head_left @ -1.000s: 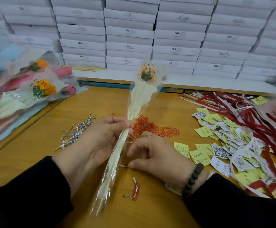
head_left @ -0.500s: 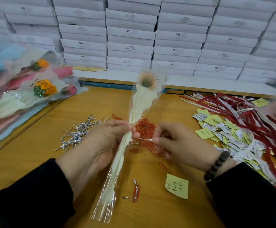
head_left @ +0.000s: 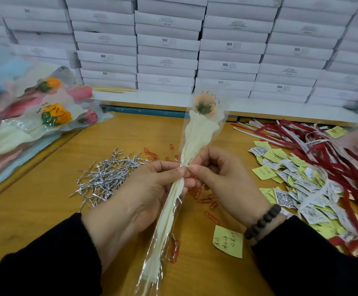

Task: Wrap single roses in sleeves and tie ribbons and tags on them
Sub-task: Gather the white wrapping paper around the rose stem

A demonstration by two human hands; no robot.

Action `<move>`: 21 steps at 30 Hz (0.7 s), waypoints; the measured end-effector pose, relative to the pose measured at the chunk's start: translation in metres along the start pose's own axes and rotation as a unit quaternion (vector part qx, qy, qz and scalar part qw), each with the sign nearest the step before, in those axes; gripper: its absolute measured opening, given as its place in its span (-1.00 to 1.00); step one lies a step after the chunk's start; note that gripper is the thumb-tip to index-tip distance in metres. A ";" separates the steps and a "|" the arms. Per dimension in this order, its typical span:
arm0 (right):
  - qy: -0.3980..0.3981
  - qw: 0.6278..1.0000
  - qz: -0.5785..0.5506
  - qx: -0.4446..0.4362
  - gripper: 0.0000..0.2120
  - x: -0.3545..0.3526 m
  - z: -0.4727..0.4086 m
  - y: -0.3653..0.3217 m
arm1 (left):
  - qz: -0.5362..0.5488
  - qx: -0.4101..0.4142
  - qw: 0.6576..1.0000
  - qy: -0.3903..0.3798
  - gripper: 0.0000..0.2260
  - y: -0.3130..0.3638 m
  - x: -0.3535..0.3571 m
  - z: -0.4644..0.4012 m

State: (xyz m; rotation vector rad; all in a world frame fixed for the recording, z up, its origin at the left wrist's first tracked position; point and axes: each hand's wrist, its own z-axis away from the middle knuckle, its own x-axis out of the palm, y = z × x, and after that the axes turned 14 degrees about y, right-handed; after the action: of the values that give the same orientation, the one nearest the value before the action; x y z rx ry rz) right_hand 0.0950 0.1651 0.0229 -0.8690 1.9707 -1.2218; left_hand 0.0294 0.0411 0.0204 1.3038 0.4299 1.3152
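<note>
A single peach rose [head_left: 204, 103] sits in a clear sleeve with cream paper [head_left: 197, 135], held upright over the wooden table [head_left: 35, 210]. My left hand [head_left: 135, 197] grips the gathered sleeve at its narrow middle. My right hand [head_left: 220, 180] pinches a thin silver twist tie [head_left: 184, 166] against the sleeve, just above my left thumb. The sleeve's lower end [head_left: 152, 272] hangs down toward me. A pile of silver twist ties [head_left: 107, 176] lies to the left of my hands.
Wrapped roses [head_left: 52, 116] are stacked at the left. Red paper clips [head_left: 208, 201] are scattered under my hands. Yellow notes, QR tags [head_left: 284, 197] and red ribbons [head_left: 344, 167] cover the right side. One yellow note [head_left: 228, 241] lies near my right wrist. White boxes [head_left: 167, 43] line the back.
My right hand came up off the table with a silver twist tie and brought it to the sleeve beside my left thumb. The rose stayed upright in my left hand.
</note>
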 end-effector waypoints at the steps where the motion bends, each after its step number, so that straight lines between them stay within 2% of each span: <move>1: 0.000 1.000 0.003 0.004 -0.93 0.001 0.001 0.001 | -0.001 0.001 1.000 -0.004 -0.79 0.000 0.000 0.001; 4: 0.005 1.000 0.023 0.000 -0.95 0.002 0.000 0.003 | -0.007 0.005 1.000 -0.003 -0.76 0.000 0.000 0.001; 14: 0.014 0.995 0.075 -0.061 -0.90 0.000 -0.002 0.004 | -0.021 0.002 1.000 0.010 -0.84 -0.003 -0.002 -0.001; 17: 0.013 0.996 0.076 -0.039 -0.90 0.000 -0.002 0.006 | -0.024 -0.004 1.000 0.018 -0.96 -0.004 -0.001 -0.001; 21: 0.022 0.998 0.027 0.055 -0.94 0.003 -0.001 0.009 | -0.017 -0.002 1.000 0.025 -0.96 -0.004 0.000 0.001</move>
State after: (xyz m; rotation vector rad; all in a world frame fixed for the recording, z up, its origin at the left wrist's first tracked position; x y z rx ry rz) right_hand 0.0901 0.1664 0.0141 -0.7352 1.9294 -1.3150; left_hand 0.0320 0.0421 0.0170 1.2577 0.4824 1.3208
